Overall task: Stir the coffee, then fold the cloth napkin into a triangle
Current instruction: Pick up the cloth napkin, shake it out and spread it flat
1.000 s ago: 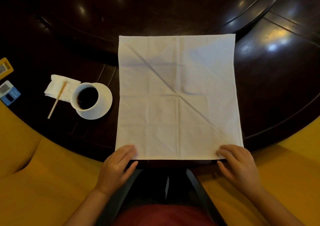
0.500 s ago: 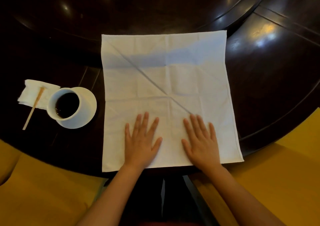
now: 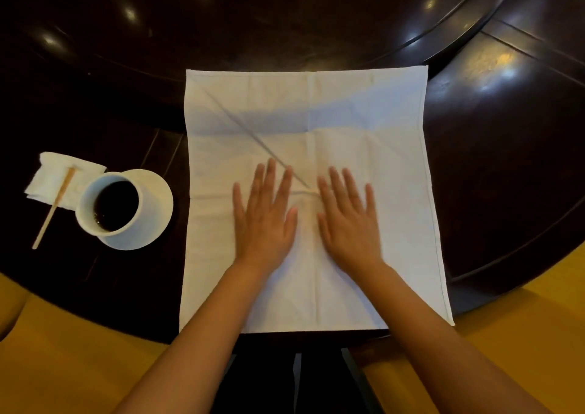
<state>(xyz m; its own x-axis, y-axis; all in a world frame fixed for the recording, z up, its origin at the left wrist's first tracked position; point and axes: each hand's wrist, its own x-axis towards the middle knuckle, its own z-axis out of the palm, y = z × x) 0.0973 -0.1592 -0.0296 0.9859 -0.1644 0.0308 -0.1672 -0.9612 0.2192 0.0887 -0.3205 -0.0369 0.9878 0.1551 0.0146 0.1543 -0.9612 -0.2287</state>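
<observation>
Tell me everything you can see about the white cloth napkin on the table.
The cloth napkin is a white, roughly square woven fabric with a stitched hem, spread flat and unfolded on the dark wooden table. A sharp diagonal crease runs from its far left corner toward the middle, crossed by fainter straight fold lines. Its near edge reaches the table's edge. The left hand and right hand press flat on its middle, fingers straight.

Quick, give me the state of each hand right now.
Left hand: open, fingers straight, flat on the cloth napkin, holding nothing.
Right hand: open, fingers straight, flat on the napkin, holding nothing.
</observation>
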